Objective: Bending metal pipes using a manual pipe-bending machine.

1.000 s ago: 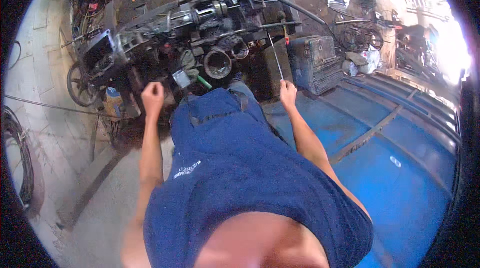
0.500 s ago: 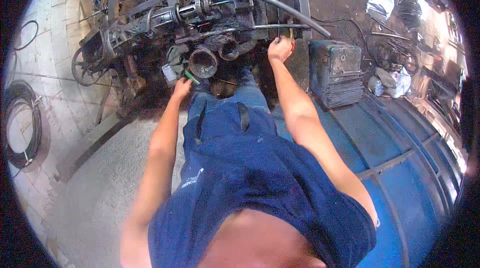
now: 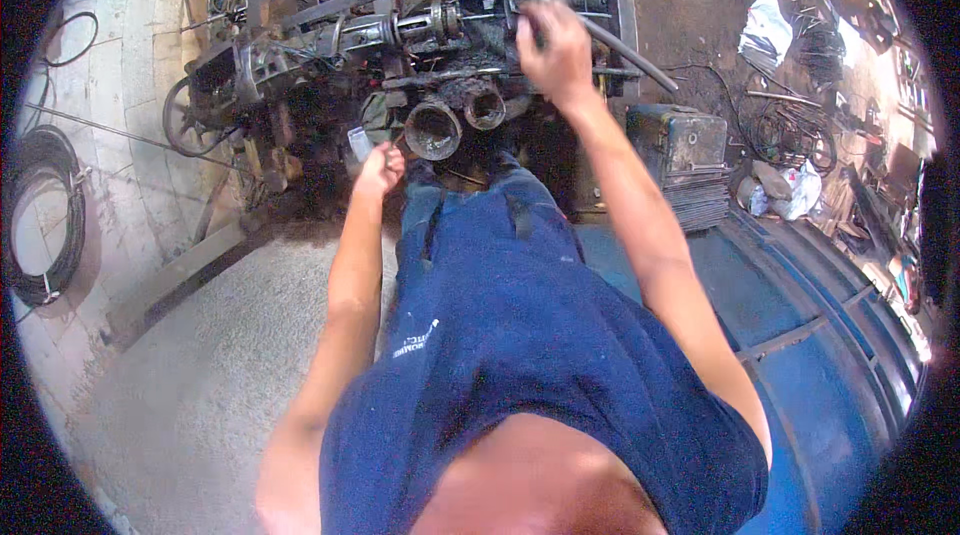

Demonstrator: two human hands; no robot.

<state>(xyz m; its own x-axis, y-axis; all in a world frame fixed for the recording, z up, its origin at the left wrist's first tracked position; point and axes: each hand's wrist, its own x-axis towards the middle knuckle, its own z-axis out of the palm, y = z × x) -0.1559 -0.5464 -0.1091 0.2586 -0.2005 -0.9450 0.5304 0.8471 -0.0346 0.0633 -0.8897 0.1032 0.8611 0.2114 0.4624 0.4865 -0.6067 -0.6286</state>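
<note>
My right hand point(image 3: 557, 53) is raised over the right part of a greasy black machine point(image 3: 400, 35), fingers curled. Something dark shows at its palm, too unclear to name. A long grey metal bar point(image 3: 635, 65) slants across the machine's top; the hand covers a stretch of it, and whether it touches the bar cannot be told. My left hand point(image 3: 382, 170) is closed just left of a round open pipe end point(image 3: 433, 131). What its fingers hold is hidden or too small to make out. A second, smaller pipe end point(image 3: 485, 107) sits beside the first.
A dark metal box point(image 3: 680, 140) and a stack of thin plates point(image 3: 692, 197) stand at the right, beside blue metal panels point(image 3: 790, 375). Coiled black hose point(image 3: 75, 225) lies at the far left. White bags point(image 3: 766, 30) and scrap are strewn at the far right.
My right hand has moved up and left from the machine's near right corner to over the bar. The green thing at my left hand no longer shows. The whole view has shifted somewhat.
</note>
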